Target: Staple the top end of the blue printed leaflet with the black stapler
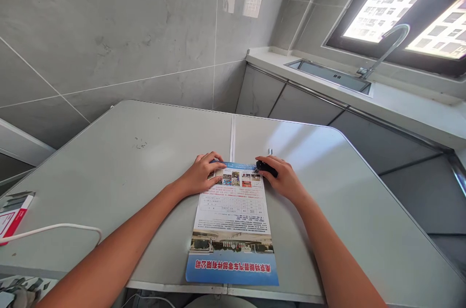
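A printed leaflet [233, 220] with blue ends, photos and red lettering lies upside down on the pale folding table [160, 153], across its centre seam. My left hand [204, 173] rests on the leaflet's far left corner, fingers apart and pressing on the paper. At the far right corner, my right hand [282, 176] is closed round a small black object [266, 169], whose tip touches the leaflet's edge. Part of that object is hidden by my fingers.
A red and white packet [14, 216] and a white cable [54, 226] lie at the table's left edge. Two small metal pieces [270, 152] sit beyond my right hand. Behind at the right stands a counter with a sink [331, 75] and tap.
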`<state>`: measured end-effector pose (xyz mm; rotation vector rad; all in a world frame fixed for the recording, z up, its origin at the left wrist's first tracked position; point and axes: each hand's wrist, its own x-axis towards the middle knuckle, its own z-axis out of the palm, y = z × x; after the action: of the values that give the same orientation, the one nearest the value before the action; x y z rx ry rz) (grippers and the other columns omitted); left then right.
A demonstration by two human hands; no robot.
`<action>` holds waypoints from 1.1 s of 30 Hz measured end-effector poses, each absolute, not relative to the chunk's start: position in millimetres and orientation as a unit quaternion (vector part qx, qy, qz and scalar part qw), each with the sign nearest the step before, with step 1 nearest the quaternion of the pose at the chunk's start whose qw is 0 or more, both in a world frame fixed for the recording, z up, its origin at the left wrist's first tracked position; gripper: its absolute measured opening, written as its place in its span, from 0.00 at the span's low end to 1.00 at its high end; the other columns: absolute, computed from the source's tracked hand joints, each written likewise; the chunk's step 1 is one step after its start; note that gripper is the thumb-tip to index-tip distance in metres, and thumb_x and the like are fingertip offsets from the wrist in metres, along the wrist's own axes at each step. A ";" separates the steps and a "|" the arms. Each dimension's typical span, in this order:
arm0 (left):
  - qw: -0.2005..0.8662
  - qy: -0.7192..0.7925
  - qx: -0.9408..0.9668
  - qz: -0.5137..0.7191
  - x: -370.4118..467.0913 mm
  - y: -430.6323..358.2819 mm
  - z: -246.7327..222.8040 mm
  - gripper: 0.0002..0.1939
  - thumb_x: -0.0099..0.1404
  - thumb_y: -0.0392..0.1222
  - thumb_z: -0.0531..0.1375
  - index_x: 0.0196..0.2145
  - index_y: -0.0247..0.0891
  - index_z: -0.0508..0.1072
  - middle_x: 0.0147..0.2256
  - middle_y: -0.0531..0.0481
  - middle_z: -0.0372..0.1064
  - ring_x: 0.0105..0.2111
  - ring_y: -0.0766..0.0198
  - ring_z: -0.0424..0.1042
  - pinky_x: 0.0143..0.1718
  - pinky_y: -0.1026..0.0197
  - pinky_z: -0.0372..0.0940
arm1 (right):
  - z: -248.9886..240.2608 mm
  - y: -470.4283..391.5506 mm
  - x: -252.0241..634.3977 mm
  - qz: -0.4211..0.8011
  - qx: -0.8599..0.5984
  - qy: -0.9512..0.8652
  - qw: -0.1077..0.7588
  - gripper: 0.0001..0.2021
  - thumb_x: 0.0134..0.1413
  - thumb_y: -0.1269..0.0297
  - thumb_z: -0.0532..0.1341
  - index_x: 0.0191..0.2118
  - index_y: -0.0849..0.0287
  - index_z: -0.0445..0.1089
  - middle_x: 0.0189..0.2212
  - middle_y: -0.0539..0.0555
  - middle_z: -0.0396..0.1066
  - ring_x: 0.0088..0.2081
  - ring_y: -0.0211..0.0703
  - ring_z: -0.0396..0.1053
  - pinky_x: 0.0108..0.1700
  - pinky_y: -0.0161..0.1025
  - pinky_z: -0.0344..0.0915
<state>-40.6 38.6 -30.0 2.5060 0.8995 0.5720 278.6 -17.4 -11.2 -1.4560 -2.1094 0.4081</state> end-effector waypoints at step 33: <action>0.204 0.325 0.902 0.198 -40.2 37.4 -29.1 0.15 0.69 0.43 0.64 0.53 0.45 0.76 0.54 0.45 0.67 0.55 0.51 0.68 0.60 0.43 0.57 | -13.5 -18.2 257.6 0.065 -0.578 -0.790 0.196 0.21 0.69 0.69 0.51 0.63 0.50 0.68 0.50 0.57 0.75 0.49 0.51 0.70 0.54 0.51 0.58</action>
<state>-40.2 37.4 -29.1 2.5156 0.9054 0.5524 257.6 -18.2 -13.5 -1.6182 -2.2125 0.1812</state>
